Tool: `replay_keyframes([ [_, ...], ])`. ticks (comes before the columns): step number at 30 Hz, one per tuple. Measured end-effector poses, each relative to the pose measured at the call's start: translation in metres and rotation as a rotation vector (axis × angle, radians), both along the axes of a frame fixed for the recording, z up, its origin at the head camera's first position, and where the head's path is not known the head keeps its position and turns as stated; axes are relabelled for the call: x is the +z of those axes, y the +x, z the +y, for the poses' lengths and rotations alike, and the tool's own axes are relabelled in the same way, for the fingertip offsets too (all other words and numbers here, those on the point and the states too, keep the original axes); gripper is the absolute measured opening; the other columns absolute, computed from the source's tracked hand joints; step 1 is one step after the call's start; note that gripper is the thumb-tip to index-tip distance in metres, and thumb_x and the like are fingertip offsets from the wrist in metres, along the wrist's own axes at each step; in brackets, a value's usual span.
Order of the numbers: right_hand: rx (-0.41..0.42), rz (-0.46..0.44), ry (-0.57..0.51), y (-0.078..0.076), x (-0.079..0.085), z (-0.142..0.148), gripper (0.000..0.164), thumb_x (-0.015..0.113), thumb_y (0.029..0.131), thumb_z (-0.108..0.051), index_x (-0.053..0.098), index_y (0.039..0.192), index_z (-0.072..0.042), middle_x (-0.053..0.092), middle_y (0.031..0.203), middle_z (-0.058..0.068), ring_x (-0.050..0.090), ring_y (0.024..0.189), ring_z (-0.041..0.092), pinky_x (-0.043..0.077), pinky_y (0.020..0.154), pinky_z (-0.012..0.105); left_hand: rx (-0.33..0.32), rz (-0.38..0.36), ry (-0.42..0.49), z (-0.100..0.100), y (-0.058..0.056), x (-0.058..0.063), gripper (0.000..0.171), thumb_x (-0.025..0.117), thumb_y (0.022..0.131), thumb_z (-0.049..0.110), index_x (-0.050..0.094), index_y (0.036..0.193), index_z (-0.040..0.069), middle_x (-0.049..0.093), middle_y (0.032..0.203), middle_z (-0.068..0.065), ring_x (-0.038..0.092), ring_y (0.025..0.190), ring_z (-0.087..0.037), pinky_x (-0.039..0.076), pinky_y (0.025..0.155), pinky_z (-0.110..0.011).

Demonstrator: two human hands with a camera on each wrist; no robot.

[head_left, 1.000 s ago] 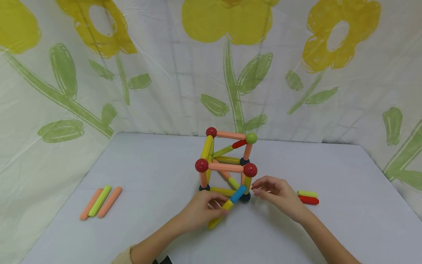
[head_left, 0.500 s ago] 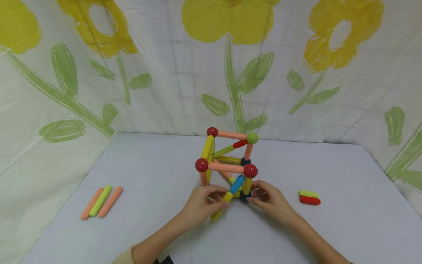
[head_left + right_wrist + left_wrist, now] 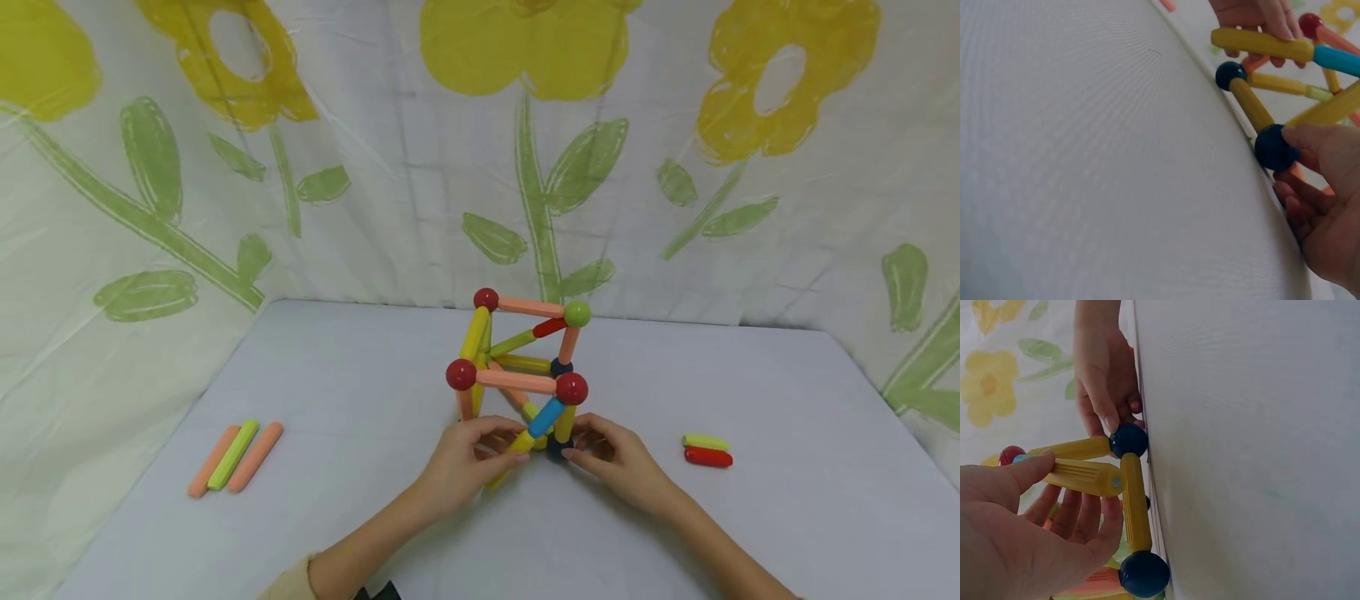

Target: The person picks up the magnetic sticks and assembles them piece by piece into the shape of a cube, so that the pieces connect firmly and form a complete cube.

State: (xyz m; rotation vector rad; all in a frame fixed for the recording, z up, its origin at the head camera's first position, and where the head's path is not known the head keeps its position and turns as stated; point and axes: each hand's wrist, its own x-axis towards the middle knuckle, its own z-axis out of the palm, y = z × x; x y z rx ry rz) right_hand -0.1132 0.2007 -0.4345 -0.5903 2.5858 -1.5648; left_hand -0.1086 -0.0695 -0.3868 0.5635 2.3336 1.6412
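A cube-like frame of magnetic sticks and balls stands mid-table, with a salmon stick (image 3: 517, 381) across its front top. My left hand (image 3: 461, 467) pinches a yellow stick (image 3: 1263, 42) joined end to end with a blue stick (image 3: 547, 417). This pair slants across the front; the blue end is at the red ball (image 3: 572, 389) of the front right top corner, apparently touching it. The yellow end hangs free near the lower left corner. Below the red ball, my right hand (image 3: 626, 467) holds the dark blue ball (image 3: 1275, 148) of the front right bottom corner between thumb and fingers.
Two salmon sticks (image 3: 257, 457) and a lime stick (image 3: 234, 454) lie at the left of the white table (image 3: 360, 367). On the right are a short lime stick (image 3: 706, 442) and a short red stick (image 3: 708, 457). A flowered cloth (image 3: 390, 183) hangs behind.
My left hand has raised the blue-and-yellow pair, bringing its blue end up to the red ball. My right hand has moved left and taken hold of the dark blue corner ball.
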Motion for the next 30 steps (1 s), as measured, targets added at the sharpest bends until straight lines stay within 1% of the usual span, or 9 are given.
replay_keyframes([
  [3, 0.005, 0.009, -0.003, 0.0, -0.001, 0.001, 0.026, 0.074, 0.099, -0.01, 0.067, 0.124, -0.006, 0.072, 0.11, 0.005, 0.063, 0.092, 0.007, 0.055, 0.075, 0.022, -0.022, -0.015, -0.01, -0.002, -0.002, -0.003, 0.029, 0.077, 0.098, 0.015, 0.073, 0.124, 0.004, 0.074, 0.11, -0.007, 0.069, 0.097, -0.017, 0.057, 0.084, -0.019],
  [5, 0.009, 0.01, -0.005, 0.0, -0.003, 0.001, 0.026, 0.074, 0.099, -0.011, 0.067, 0.124, -0.006, 0.072, 0.11, 0.005, 0.063, 0.092, 0.007, 0.055, 0.075, 0.022, -0.048, -0.03, -0.024, -0.005, -0.003, -0.004, 0.03, 0.077, 0.098, 0.013, 0.072, 0.125, 0.002, 0.075, 0.112, -0.009, 0.069, 0.099, -0.018, 0.057, 0.085, -0.019],
  [9, 0.012, 0.008, -0.001, -0.001, -0.005, 0.001, 0.026, 0.074, 0.1, -0.012, 0.067, 0.124, -0.007, 0.072, 0.108, 0.003, 0.063, 0.092, 0.008, 0.055, 0.076, 0.022, -0.1, -0.085, -0.079, -0.012, -0.005, -0.008, 0.034, 0.08, 0.094, 0.01, 0.072, 0.125, -0.001, 0.074, 0.115, -0.009, 0.067, 0.102, -0.019, 0.056, 0.086, -0.019],
  [11, 0.012, 0.005, 0.001, -0.002, -0.006, 0.001, 0.026, 0.074, 0.1, -0.012, 0.067, 0.124, -0.007, 0.072, 0.108, 0.003, 0.063, 0.092, 0.008, 0.055, 0.076, 0.022, -0.111, -0.119, -0.101, -0.015, -0.005, -0.01, 0.034, 0.082, 0.093, 0.01, 0.073, 0.123, -0.001, 0.074, 0.114, -0.008, 0.067, 0.1, -0.018, 0.058, 0.084, -0.021],
  [14, 0.013, 0.007, 0.005, -0.002, -0.008, 0.0, 0.026, 0.074, 0.099, -0.012, 0.067, 0.124, -0.008, 0.072, 0.108, 0.003, 0.063, 0.092, 0.008, 0.056, 0.076, 0.022, -0.101, -0.188, -0.098, -0.023, -0.005, -0.013, 0.032, 0.083, 0.091, 0.009, 0.073, 0.119, -0.001, 0.073, 0.107, -0.007, 0.068, 0.09, -0.016, 0.062, 0.077, -0.027],
  [17, 0.01, 0.006, 0.003, -0.001, -0.009, 0.0, 0.025, 0.074, 0.099, -0.012, 0.067, 0.123, -0.008, 0.071, 0.107, 0.002, 0.063, 0.091, 0.008, 0.056, 0.075, 0.022, -0.08, -0.252, -0.086, -0.03, -0.006, -0.014, 0.03, 0.083, 0.091, 0.009, 0.073, 0.117, -0.002, 0.072, 0.1, -0.005, 0.069, 0.079, -0.015, 0.063, 0.071, -0.031],
  [20, 0.008, 0.009, 0.0, -0.001, -0.009, 0.001, 0.025, 0.074, 0.099, -0.012, 0.067, 0.123, -0.007, 0.071, 0.106, 0.003, 0.062, 0.09, 0.008, 0.055, 0.074, 0.022, -0.058, -0.283, -0.082, -0.035, -0.009, -0.014, 0.028, 0.081, 0.092, 0.01, 0.073, 0.114, -0.004, 0.073, 0.094, -0.005, 0.07, 0.073, -0.015, 0.064, 0.071, -0.032],
  [25, 0.009, 0.003, -0.001, -0.001, -0.007, 0.002, 0.026, 0.073, 0.1, -0.012, 0.066, 0.124, -0.006, 0.07, 0.107, 0.003, 0.061, 0.09, 0.008, 0.055, 0.074, 0.022, 0.002, -0.275, -0.076, -0.038, -0.013, -0.012, 0.03, 0.081, 0.093, 0.01, 0.07, 0.114, -0.009, 0.076, 0.091, -0.008, 0.074, 0.073, -0.019, 0.065, 0.072, -0.033],
  [30, 0.002, 0.004, -0.002, -0.001, -0.005, 0.002, 0.026, 0.074, 0.1, -0.013, 0.067, 0.124, -0.006, 0.07, 0.107, 0.003, 0.061, 0.09, 0.008, 0.055, 0.074, 0.022, 0.043, -0.256, -0.048, -0.038, -0.015, -0.011, 0.032, 0.081, 0.09, 0.003, 0.069, 0.115, -0.013, 0.074, 0.093, -0.01, 0.072, 0.078, -0.017, 0.065, 0.075, -0.033],
])
